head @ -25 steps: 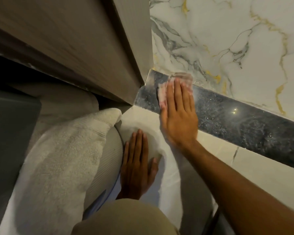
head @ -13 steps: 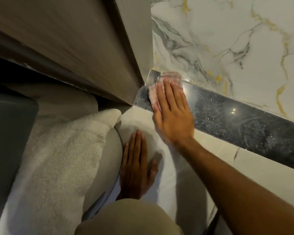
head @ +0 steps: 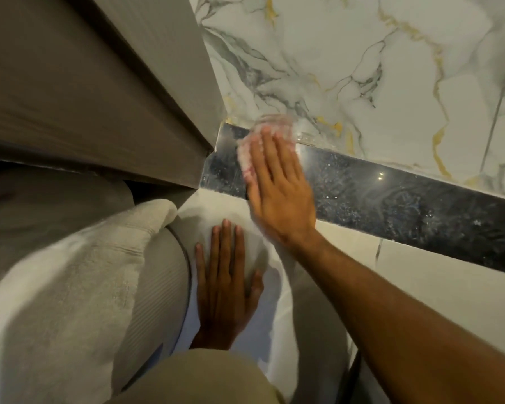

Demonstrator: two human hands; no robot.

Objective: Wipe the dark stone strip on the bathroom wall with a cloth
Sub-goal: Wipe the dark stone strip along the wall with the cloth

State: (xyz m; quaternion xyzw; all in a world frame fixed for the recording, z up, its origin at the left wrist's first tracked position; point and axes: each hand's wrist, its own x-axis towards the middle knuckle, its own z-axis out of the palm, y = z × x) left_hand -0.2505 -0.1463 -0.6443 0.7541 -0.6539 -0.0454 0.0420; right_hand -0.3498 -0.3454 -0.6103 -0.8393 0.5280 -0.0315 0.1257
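Observation:
A dark speckled stone strip (head: 391, 202) runs across the wall from the brown panel's corner down to the right, with smeary wipe marks on it. My right hand (head: 277, 188) lies flat on the strip's left part, pressing a pale pinkish cloth (head: 263, 132) against the stone; the cloth shows blurred past my fingertips and along the left side of the hand. My left hand (head: 225, 284) rests flat, fingers apart, on the white surface below the strip, holding nothing.
White marble with grey and gold veins (head: 376, 68) fills the wall above the strip. A brown wooden panel (head: 85, 91) closes the left side. A beige towel (head: 70, 272) hangs at lower left. Pale tiles (head: 438, 275) lie below the strip.
My right hand slid the cloth left toward the strip's end, then back to the right and slightly up. My left hand has stayed in place.

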